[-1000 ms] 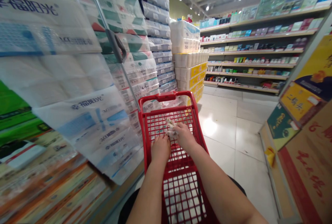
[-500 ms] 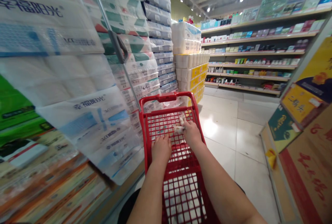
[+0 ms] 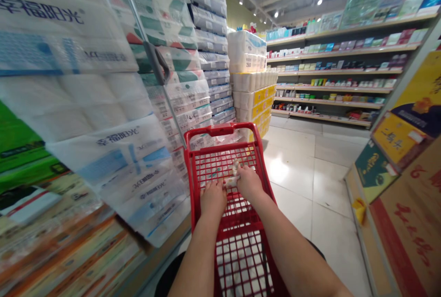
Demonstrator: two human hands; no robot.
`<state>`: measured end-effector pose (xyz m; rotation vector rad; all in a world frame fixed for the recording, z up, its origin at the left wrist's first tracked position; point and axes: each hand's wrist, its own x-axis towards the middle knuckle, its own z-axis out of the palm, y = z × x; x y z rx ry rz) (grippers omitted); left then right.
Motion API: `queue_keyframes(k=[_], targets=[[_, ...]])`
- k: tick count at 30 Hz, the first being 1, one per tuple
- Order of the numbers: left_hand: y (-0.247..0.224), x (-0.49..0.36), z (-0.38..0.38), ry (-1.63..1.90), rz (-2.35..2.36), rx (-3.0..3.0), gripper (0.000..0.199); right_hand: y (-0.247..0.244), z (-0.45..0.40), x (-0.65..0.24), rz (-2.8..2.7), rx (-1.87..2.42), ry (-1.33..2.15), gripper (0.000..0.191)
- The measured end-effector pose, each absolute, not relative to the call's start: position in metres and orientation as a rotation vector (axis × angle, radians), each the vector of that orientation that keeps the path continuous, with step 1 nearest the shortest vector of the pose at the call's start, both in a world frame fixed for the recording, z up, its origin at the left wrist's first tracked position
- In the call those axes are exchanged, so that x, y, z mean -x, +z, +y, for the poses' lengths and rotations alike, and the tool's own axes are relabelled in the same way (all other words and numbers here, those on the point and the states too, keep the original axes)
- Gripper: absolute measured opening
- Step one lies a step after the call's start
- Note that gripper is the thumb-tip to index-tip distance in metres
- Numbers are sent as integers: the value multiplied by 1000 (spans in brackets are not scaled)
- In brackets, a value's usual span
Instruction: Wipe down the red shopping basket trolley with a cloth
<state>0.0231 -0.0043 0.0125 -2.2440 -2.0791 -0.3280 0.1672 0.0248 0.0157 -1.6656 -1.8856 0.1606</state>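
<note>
In the head view, my right hand has its fingers closed around a small, crumpled, whitish patterned thing with two ends sticking out; its exact kind I cannot make out. My left hand lies palm down just left of it, fingers forward over the red mesh and close to the whitish thing's lower end. Whether they touch it is unclear. Both hands are over the red plastic shopping basket cart, whose handle bar stands up at its far side.
Wrapped toilet paper packs are stacked on the left, close beside the cart. A metal pole leans before them. Yellow-banded paper packs stand ahead. Cartons line the right. Cosmetics shelves stand beyond the tiled floor.
My right hand has moved down and left with the whitish thing, closer to my left hand. My left hand and the cart have barely shifted.
</note>
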Motion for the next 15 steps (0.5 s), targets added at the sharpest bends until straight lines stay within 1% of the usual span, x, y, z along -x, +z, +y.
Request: queue_keyframes(k=[4,8,11,13,15], targets=[[15,-23,-5,-293,-2095,2253,33,12,26,-163,-1897,1455,189,27],[15,-24,-5,-315,-2098,2239,37,13,29,-169,-1777,1598,182,30],[15,-24,-4,-311,-2098,2245,35,12,27,-168,-1850,1646,171,25],[15,-24,-4,-305,-2092,2254,33,11,27,-168,-1910,1548,174,18],[15,-24,-4,-311,-2081,2255,33,10,30,-171,-1878,1487,169,19]])
